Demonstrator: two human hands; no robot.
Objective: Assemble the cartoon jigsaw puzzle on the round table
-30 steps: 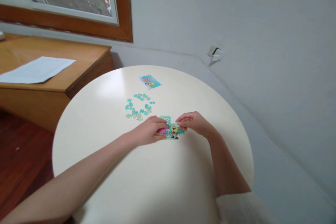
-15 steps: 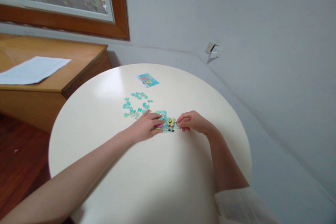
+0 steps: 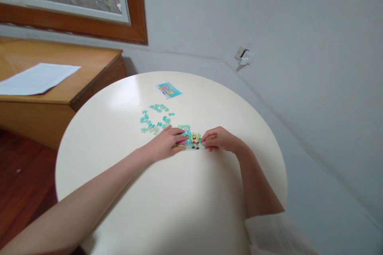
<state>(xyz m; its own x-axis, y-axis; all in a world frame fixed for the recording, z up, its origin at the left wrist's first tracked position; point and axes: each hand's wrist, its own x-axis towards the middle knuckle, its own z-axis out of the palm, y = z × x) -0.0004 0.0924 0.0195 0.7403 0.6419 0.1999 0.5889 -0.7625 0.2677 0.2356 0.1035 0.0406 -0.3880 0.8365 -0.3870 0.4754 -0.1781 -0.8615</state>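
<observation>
A small partly joined cartoon jigsaw (image 3: pixel 191 138) lies flat on a round cream table (image 3: pixel 167 203). My left hand (image 3: pixel 164 143) rests on the jigsaw's left side with the fingers stretched flat over it. At the jigsaw's right edge my right hand (image 3: pixel 218 138) pinches its fingertips together on that edge; a separate piece in them cannot be made out. Several loose teal pieces (image 3: pixel 154 118) lie scattered just beyond my left hand. A small picture card (image 3: pixel 168 90) sits farther back on the table.
A wooden desk (image 3: pixel 74 83) with a white sheet of paper (image 3: pixel 36 78) stands to the left under a wood-framed window (image 3: pixel 131 8). Grey walls close in behind and to the right, with a white wall socket (image 3: pixel 244 56). Dark wooden floor (image 3: pixel 20 175) lies at the left.
Over the second the view shifted a little and both hands settled onto the jigsaw; my left fingers spread flatter over it. Between half a second ago and now almost nothing moved.
</observation>
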